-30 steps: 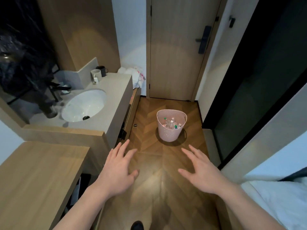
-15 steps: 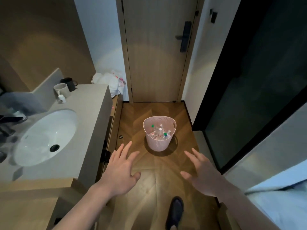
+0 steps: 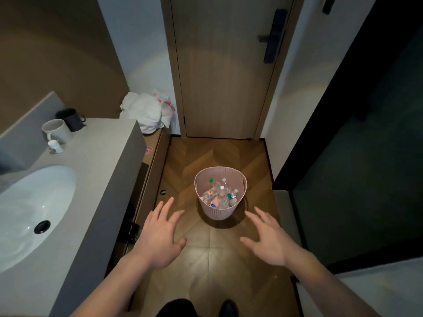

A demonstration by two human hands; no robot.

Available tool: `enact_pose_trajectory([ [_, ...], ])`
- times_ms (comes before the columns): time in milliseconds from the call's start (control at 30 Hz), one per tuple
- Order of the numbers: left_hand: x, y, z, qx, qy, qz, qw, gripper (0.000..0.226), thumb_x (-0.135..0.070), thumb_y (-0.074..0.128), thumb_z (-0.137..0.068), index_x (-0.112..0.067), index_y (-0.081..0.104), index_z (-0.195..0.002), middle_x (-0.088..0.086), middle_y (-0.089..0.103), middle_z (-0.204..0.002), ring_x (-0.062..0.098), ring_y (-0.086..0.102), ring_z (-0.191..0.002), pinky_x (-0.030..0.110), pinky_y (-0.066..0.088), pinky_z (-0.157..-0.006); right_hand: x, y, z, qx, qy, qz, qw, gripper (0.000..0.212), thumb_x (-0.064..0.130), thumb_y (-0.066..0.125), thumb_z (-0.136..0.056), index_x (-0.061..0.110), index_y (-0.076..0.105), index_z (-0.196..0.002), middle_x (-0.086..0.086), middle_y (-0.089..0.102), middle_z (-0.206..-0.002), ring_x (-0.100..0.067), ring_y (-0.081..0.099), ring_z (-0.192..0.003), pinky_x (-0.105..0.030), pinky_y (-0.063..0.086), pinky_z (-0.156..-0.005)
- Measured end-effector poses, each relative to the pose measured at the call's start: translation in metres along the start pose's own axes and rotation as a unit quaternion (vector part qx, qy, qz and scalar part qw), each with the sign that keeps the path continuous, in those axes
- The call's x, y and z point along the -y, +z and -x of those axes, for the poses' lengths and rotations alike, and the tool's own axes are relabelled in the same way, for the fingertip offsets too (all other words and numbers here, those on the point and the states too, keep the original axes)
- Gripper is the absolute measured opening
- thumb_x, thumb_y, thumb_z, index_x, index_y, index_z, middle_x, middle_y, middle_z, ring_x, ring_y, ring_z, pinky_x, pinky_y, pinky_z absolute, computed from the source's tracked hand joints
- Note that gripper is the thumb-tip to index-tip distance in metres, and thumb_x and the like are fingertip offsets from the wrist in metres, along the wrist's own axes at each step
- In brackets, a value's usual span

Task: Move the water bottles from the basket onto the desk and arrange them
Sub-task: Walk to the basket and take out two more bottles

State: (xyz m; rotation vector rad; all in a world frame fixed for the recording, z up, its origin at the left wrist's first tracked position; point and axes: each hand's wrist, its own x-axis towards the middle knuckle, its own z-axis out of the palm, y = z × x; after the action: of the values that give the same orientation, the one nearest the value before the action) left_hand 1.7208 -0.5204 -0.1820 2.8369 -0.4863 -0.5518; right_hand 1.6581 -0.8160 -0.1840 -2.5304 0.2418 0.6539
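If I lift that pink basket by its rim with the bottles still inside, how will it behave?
The pink basket looks like thin perforated plastic, so its rim may flex. The water bottles lie loosely jumbled and would probably shift and rattle. A grip with both hands seems steadier than one.

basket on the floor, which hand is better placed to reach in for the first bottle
Right, though only slightly. Both hands are open and empty, short of the basket. The right hand has its fingertips nearer the rim, and the bottles cluster toward that side. The left hand sits farther off, by the vanity.
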Motion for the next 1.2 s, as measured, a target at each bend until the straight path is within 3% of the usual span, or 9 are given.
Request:
enact_pose_trajectory([
  [267, 0.007, -0.018, -0.123, 0.023, 0.004, 0.024, 0.999, 0.077, -0.055, 0.057, -0.096, -0.038, 0.022, -0.162, -0.005, -0.012, -0.173, 0.024, -0.013, -0.159, 0.046, 0.001, -0.130, 0.008, -0.053, -0.112, 0.005, 0.010, 0.009, 1.000, 0.082, 0.061, 0.055, -0.101, 0.042, 0.010, -0.167, 0.012, -0.004, -0.177, -0.022, -0.003, -0.164, -0.049, 0.016, -0.130],
  [567, 0.048, -0.046, -0.317, 0.080, 0.043, 0.017, 0.996, 0.077, -0.052, 0.058, -0.094, -0.037, 0.024, -0.161, -0.001, -0.004, -0.174, 0.025, -0.007, -0.160, 0.044, 0.002, -0.128, 0.022, -0.091, -0.274, -0.007, 0.068, -0.021, 0.997, 0.080, 0.059, 0.061, -0.098, 0.045, 0.019, -0.164, 0.014, 0.007, -0.176, -0.018, 0.012, -0.163, -0.048, 0.030, -0.126],
  [767, 0.066, -0.056, -0.425, 0.131, 0.085, -0.015, 0.988, 0.074, -0.048, 0.059, -0.092, -0.029, 0.033, -0.158, 0.005, 0.011, -0.172, 0.028, 0.007, -0.158, 0.043, 0.013, -0.128, 0.032, -0.107, -0.363, 0.004, 0.078, -0.045, 0.996, 0.077, 0.055, 0.061, -0.100, 0.040, 0.022, -0.165, 0.013, 0.012, -0.175, -0.018, 0.017, -0.161, -0.043, 0.032, -0.126],
  [867, 0.065, -0.047, -0.466, 0.177, 0.066, -0.016, 0.982, 0.075, -0.048, 0.059, -0.089, -0.026, 0.035, -0.157, 0.006, 0.017, -0.170, 0.029, 0.016, -0.155, 0.046, 0.023, -0.126, 0.021, -0.103, -0.395, 0.011, 0.081, -0.054, 0.995, 0.077, 0.046, 0.065, -0.101, 0.031, 0.026, -0.166, 0.007, 0.019, -0.173, -0.021, 0.026, -0.158, -0.040, 0.034, -0.124],
  [933, 0.062, -0.036, -0.488, 0.209, 0.045, 0.003, 0.977, 0.075, -0.050, 0.055, -0.087, -0.025, 0.037, -0.156, 0.007, 0.023, -0.168, 0.029, 0.025, -0.151, 0.046, 0.029, -0.123, 0.007, -0.092, -0.419, 0.004, 0.082, -0.046, 0.996, 0.072, 0.044, 0.066, -0.100, 0.028, 0.032, -0.162, 0.004, 0.034, -0.168, -0.022, 0.043, -0.148, -0.036, 0.046, -0.116],
  [1067, 0.055, -0.012, -0.525, 0.142, 0.072, -0.011, 0.987, 0.059, -0.049, 0.074, -0.081, -0.027, 0.063, -0.136, 0.007, 0.056, -0.145, 0.028, 0.059, -0.126, 0.040, 0.054, -0.098, -0.025, -0.071, -0.469, 0.026, 0.088, -0.092, 0.991, 0.039, 0.055, 0.054, -0.104, 0.047, 0.048, -0.142, 0.023, 0.059, -0.137, -0.004, 0.064, -0.118, -0.029, 0.060, -0.097],
  [1133, 0.056, 0.010, -0.543, 0.186, 0.039, 0.019, 0.982, 0.057, -0.041, 0.060, -0.095, -0.028, 0.047, -0.149, 0.002, 0.045, -0.152, 0.028, 0.052, -0.132, 0.043, 0.048, -0.105, -0.038, -0.062, -0.495, 0.013, 0.074, -0.097, 0.992, 0.024, 0.043, 0.057, -0.106, 0.038, 0.059, -0.129, 0.017, 0.065, -0.123, -0.002, 0.064, -0.105, -0.021, 0.057, -0.089],
  [1200, 0.059, 0.041, -0.561, 0.216, 0.002, 0.048, 0.975, 0.055, -0.038, 0.052, -0.097, -0.028, 0.041, -0.150, 0.000, 0.041, -0.151, 0.028, 0.049, -0.131, 0.043, 0.046, -0.106, -0.051, -0.053, -0.520, 0.027, 0.065, -0.134, 0.988, 0.014, 0.018, 0.059, -0.106, 0.016, 0.067, -0.118, 0.000, 0.070, -0.115, -0.006, 0.064, -0.095, -0.012, 0.049, -0.080],
])
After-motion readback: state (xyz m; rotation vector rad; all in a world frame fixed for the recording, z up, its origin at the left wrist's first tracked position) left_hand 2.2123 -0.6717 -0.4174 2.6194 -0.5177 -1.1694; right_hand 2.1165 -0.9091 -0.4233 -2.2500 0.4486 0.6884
